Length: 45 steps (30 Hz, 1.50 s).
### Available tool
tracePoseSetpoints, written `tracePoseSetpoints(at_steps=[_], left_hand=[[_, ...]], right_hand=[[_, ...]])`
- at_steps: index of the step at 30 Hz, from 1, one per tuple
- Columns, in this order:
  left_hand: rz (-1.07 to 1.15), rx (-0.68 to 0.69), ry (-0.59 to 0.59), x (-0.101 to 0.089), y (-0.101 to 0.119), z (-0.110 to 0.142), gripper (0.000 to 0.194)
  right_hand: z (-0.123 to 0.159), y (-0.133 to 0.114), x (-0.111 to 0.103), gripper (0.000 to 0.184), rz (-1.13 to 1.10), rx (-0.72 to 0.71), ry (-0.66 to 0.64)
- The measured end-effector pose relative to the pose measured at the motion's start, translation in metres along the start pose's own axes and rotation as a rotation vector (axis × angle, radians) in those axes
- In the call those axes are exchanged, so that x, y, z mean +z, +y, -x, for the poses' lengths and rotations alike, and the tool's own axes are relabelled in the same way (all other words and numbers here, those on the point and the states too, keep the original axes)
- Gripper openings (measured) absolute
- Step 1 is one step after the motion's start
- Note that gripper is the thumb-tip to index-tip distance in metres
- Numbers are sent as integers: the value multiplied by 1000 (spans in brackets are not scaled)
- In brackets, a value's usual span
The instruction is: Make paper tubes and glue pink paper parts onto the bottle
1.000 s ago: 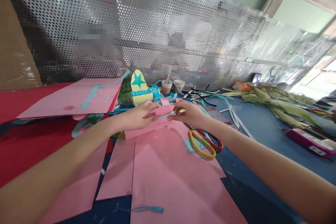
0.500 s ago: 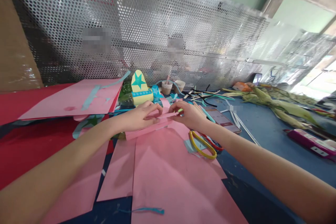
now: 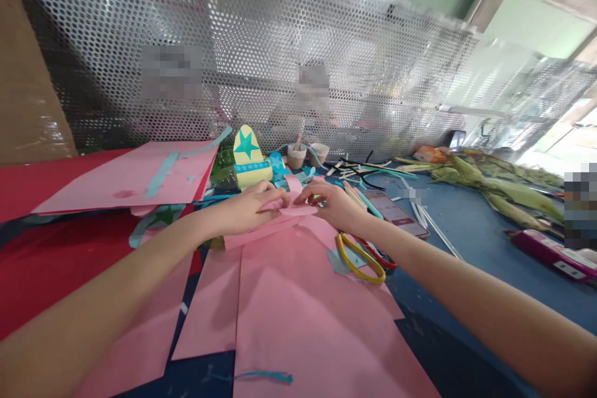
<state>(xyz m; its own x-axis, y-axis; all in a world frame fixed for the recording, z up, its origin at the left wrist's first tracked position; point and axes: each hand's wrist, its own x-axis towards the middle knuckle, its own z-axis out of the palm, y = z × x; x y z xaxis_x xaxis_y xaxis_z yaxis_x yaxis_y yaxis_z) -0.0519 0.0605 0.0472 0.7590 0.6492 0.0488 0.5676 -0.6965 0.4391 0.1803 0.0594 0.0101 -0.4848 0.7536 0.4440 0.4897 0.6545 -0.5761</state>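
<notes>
Between my fingers is a small piece of pink paper, its flat face turned toward me. My left hand pinches its left side, fingers curled. On its right edge my right hand pinches with thumb and fingertips. Below both hands lie large pink paper sheets, one with a folded upper strip. Scissors with yellow and red handles rest by my right wrist, their blades hidden. Behind my left hand a green bottle lies on its side, wrapped in yellow paper with a blue band and a star piece.
Pink and red sheets are stacked at left. Two small cups stand at the back, near loose sticks and straws. A phone, corn husks and a purple box lie to the right. A perforated metal screen rises behind the table.
The small pink paper has turned from nearly edge-on to show its flat face. My right fingers have shifted slightly; both arms stay almost in place.
</notes>
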Motion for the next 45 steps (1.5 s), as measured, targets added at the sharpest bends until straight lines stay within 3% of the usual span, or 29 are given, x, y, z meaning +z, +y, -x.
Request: tracePoseSetpoints(at_steps=[9, 16, 18, 21, 25, 28, 31, 34, 40, 43, 45], left_hand=[[0, 14, 15, 0, 0, 0, 21], [-59, 10, 13, -3, 4, -1, 27], [-40, -18, 39, -5, 6, 1, 34], [-33, -117, 71, -10, 8, 6, 66], [-146, -361, -101, -19, 12, 12, 101], [-207, -459, -188, -22, 16, 14, 100], [-230, -464, -98, -24, 21, 14, 87], [-219, -362, 39, -25, 24, 14, 78], [-580, 226, 526, -25, 31, 10, 59], [-783, 419, 632, -22, 28, 10, 52], [-861, 484, 661, -19, 22, 11, 52]], right_hand=[[-3, -2, -5, 22, 81, -127, -22], [2, -2, -1, 27, 107, -122, -7], [4, -2, -1, 23, 96, -100, -16], [7, -3, -1, 25, 76, -38, -23], [15, -6, -5, 32, 92, 79, -14], [22, -10, -10, 30, 143, 180, -11], [32, -17, -15, 18, 204, 278, -35], [45, -30, -19, 8, 270, 366, -92], [85, -82, -15, 12, 376, 474, -244], [98, -103, -6, 20, 323, 501, -236], [101, -104, 0, 16, 182, 533, -174]])
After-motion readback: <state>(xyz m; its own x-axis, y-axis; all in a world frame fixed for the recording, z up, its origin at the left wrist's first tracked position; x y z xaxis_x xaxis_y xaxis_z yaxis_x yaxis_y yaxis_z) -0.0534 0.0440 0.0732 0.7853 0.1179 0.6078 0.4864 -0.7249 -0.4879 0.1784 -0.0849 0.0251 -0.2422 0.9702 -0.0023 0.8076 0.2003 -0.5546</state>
